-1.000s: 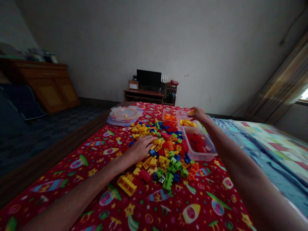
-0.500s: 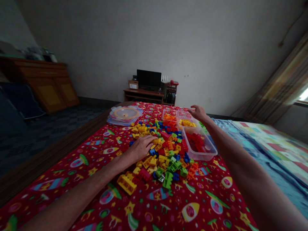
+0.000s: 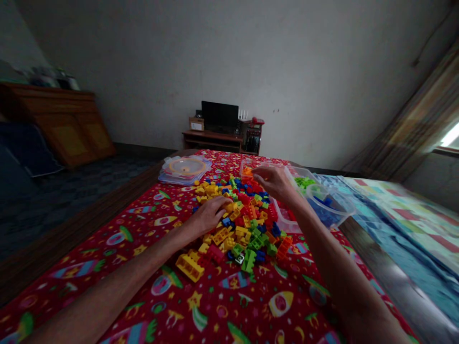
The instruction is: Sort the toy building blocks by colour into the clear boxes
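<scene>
A heap of small plastic building bricks (image 3: 241, 228) in yellow, red, green, blue and orange lies on a red patterned cloth (image 3: 229, 306). My left hand (image 3: 210, 215) rests palm down on the heap's left side, fingers curled over yellow bricks. My right hand (image 3: 274, 181) hovers over the far side of the heap, fingers bent downward, in front of several clear tubs. One tub (image 3: 287, 220) holds red bricks, another orange bricks (image 3: 247, 170), another green bricks (image 3: 304, 182), another blue bricks (image 3: 328, 208).
Clear lids (image 3: 185, 169) are stacked at the cloth's far left. A bed sheet (image 3: 401, 229) with coloured patches lies to the right. A low wooden stand with a dark screen (image 3: 219, 117) is against the far wall, and a wooden cabinet (image 3: 60, 124) stands at left.
My right hand has drawn back from the far tubs toward the heap. The view has shifted, bringing the green and blue tubs into sight. My left hand has stayed on the bricks.
</scene>
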`<state>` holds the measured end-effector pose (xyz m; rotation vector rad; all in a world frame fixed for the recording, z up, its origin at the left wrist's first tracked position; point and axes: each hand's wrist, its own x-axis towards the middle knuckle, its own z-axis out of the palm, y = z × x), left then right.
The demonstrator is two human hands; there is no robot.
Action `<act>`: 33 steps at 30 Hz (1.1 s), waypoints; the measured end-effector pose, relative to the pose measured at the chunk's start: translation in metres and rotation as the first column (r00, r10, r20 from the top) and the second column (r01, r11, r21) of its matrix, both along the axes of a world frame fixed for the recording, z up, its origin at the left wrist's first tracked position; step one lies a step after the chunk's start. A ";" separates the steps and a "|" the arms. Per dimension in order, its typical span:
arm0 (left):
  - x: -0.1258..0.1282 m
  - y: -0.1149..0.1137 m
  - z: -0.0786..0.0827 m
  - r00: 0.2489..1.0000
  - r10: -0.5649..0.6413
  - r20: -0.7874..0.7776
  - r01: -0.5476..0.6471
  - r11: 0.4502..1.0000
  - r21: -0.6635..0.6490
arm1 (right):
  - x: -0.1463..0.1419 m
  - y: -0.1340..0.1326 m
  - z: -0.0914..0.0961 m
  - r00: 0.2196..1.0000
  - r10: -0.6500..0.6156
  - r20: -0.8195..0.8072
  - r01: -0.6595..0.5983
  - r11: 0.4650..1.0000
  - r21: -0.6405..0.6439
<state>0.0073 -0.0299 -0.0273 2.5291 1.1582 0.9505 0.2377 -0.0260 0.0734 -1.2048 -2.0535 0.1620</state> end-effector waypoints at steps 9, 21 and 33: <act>-0.004 -0.001 0.021 0.980 0.186 0.065 -0.180 0.979 -0.094 | -0.008 -0.038 -0.022 0.828 -0.029 0.559 0.139 0.978 -0.155; -0.001 -0.011 0.035 0.990 0.131 0.056 -0.125 0.988 -0.095 | -0.015 -0.038 -0.036 0.895 -0.007 0.446 0.024 0.999 -0.032; -0.013 -0.025 0.057 0.948 -0.043 -0.316 -0.035 0.971 -0.235 | -0.031 -0.063 -0.033 0.726 0.161 0.669 -0.043 0.981 -0.189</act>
